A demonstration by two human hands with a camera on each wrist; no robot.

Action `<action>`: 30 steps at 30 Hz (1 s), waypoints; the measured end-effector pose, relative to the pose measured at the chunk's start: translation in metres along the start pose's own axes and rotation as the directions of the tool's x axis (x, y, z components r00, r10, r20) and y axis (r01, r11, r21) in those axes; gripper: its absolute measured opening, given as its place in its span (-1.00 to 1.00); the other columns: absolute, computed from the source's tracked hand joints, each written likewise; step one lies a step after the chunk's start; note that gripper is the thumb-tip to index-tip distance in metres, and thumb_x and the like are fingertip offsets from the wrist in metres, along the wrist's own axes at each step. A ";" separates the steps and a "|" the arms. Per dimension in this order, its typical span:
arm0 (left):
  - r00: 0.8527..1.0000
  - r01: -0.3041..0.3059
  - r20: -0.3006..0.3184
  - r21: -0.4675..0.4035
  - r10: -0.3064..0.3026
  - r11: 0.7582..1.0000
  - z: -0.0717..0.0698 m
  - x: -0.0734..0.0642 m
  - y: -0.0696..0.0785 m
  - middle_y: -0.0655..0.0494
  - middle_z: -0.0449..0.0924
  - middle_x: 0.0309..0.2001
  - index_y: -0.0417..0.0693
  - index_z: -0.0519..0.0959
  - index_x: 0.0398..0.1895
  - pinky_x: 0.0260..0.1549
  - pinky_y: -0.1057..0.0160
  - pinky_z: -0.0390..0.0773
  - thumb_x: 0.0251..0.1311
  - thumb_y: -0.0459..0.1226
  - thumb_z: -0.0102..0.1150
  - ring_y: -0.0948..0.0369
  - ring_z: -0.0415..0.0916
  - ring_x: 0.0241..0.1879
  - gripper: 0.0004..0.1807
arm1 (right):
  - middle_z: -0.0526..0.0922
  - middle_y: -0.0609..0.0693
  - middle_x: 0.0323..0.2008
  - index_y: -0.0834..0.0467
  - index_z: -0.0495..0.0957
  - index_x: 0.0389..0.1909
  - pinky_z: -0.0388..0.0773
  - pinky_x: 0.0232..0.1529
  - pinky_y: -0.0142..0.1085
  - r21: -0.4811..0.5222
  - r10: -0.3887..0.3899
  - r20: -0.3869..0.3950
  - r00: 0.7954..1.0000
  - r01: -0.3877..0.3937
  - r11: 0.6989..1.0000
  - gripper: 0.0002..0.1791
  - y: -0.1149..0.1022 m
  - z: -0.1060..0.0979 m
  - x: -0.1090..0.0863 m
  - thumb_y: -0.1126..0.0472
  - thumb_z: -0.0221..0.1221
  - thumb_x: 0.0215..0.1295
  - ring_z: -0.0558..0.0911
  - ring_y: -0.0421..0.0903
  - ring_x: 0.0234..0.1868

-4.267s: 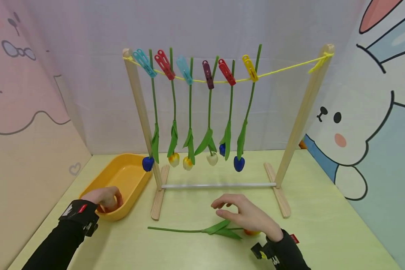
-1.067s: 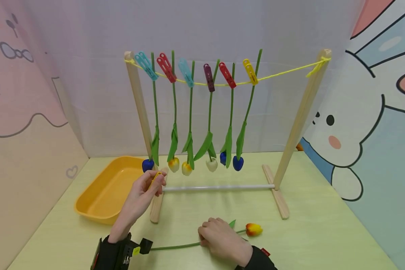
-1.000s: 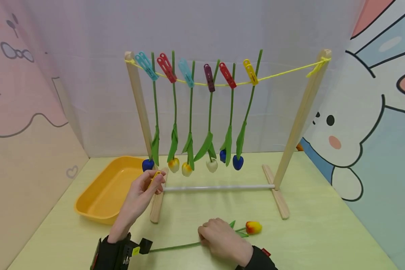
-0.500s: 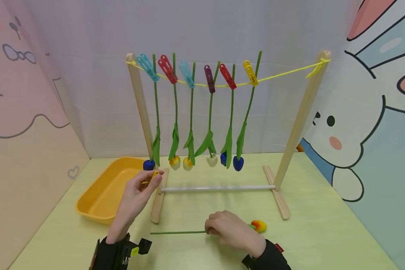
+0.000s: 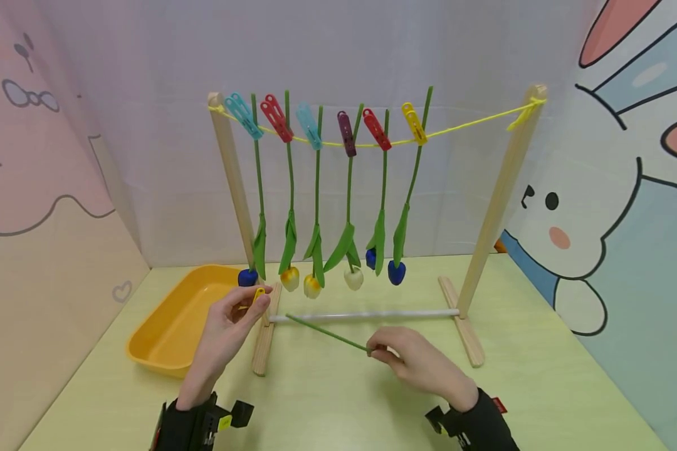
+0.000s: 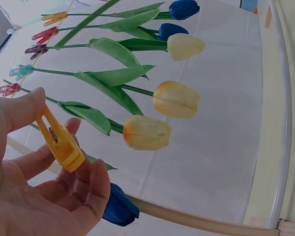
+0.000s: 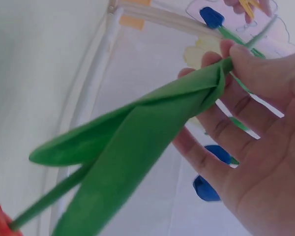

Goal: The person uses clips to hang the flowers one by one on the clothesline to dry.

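Note:
My left hand [image 5: 222, 332] pinches a yellow clothespin [image 6: 64, 147] by its handle end between thumb and fingers, beside the rack's left post. My right hand [image 5: 423, 363] holds an artificial tulip by its green stem [image 5: 327, 332], raised above the table. The bare stem end points left and up. In the right wrist view, thumb and fingers pinch the stem just above its leaves [image 7: 137, 132], and part of the red-and-yellow bloom [image 7: 0, 221] shows at the lower left corner. In the head view my hand hides leaves and bloom.
A wooden rack [image 5: 508, 181] carries a yellow line [image 5: 474, 122] with several tulips hanging bloom-down from coloured clothespins. The line's right stretch holds no flower. A yellow tub [image 5: 163, 338] stands at the left. A white bar [image 5: 367, 314] joins the rack's feet.
My left hand took the clothespin out of the tub and now stays almost still. My right hand gripped the tulip on the table, then lifted it and moved right.

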State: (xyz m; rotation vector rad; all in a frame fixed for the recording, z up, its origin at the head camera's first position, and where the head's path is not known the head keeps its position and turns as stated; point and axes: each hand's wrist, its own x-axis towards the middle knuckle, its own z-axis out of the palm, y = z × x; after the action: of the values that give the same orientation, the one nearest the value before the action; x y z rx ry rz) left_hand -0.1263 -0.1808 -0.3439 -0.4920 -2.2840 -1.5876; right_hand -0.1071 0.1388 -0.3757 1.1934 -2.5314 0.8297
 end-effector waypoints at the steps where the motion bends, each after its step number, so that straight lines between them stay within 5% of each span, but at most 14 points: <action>1: 1.000 -0.002 0.000 -0.004 0.002 1.000 0.000 0.000 0.000 -0.01 0.59 -0.05 -0.25 0.60 0.00 -0.27 0.52 0.52 0.32 -0.26 0.11 0.27 0.51 -0.21 -0.71 | 0.64 -0.14 -0.36 0.07 0.59 -0.28 0.61 -0.33 -0.24 0.020 0.001 -0.025 1.000 0.000 1.000 -0.83 0.001 -0.003 -0.001 0.41 0.21 0.22 0.56 -0.27 -0.34; 14: 1.000 -0.026 -0.008 -0.042 0.026 0.999 0.002 0.000 0.002 -0.10 0.60 -0.05 -0.29 0.60 -0.02 -0.30 0.52 0.55 0.29 -0.31 0.14 0.24 0.53 -0.23 -0.73 | 0.66 -0.05 -0.37 0.16 0.59 -0.26 0.61 -0.40 -0.18 0.131 -0.039 -0.313 0.949 0.084 0.988 -0.74 0.014 -0.029 -0.011 0.54 0.24 0.10 0.59 -0.16 -0.40; 21: 0.999 -0.039 -0.012 -0.039 0.038 0.998 0.005 0.001 0.003 -0.09 0.61 -0.07 -0.29 0.61 -0.02 -0.31 0.54 0.56 0.27 -0.32 0.17 0.24 0.53 -0.24 -0.72 | 0.66 -0.08 -0.36 0.13 0.60 -0.28 0.61 -0.29 -0.12 0.131 0.019 -0.370 0.929 0.032 0.991 -0.73 0.015 -0.036 -0.012 0.54 0.25 0.09 0.59 -0.15 -0.37; 24: 0.999 -0.042 -0.006 -0.031 0.042 0.999 0.006 0.002 0.004 -0.10 0.63 -0.08 -0.28 0.61 -0.03 -0.28 0.55 0.55 0.25 -0.30 0.19 0.24 0.53 -0.23 -0.72 | 0.67 -0.03 -0.36 0.15 0.61 -0.27 0.36 0.12 0.08 0.159 0.008 -0.396 0.918 0.059 0.985 -0.70 0.015 -0.037 -0.012 0.59 0.25 0.06 0.61 -0.12 -0.35; 27: 0.999 -0.049 0.001 -0.004 0.049 0.999 0.007 0.004 0.006 -0.06 0.65 -0.11 -0.26 0.62 -0.02 -0.22 0.53 0.53 0.25 -0.28 0.20 0.23 0.53 -0.20 -0.70 | 0.68 0.00 -0.37 0.18 0.60 -0.28 0.10 0.20 0.23 0.170 0.002 -0.412 0.911 0.075 0.982 -0.67 0.017 -0.039 -0.012 0.63 0.23 0.03 0.61 -0.11 -0.35; 30: 0.998 -0.064 0.008 0.049 0.064 0.997 0.007 0.008 0.012 0.02 0.66 -0.19 -0.23 0.63 -0.04 -0.19 0.48 0.52 0.24 -0.25 0.21 0.22 0.52 -0.22 -0.70 | 0.68 -0.01 -0.37 0.19 0.60 -0.28 0.33 0.09 -0.03 0.158 0.020 -0.421 0.907 0.051 0.986 -0.68 0.020 -0.042 -0.012 0.63 0.22 0.05 0.59 -0.15 -0.33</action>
State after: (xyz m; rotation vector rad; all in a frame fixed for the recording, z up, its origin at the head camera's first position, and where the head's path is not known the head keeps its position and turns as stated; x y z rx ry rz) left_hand -0.1284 -0.1693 -0.3328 -0.5524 -2.2824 -1.4978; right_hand -0.1164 0.1812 -0.3548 0.9477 -2.1315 1.1713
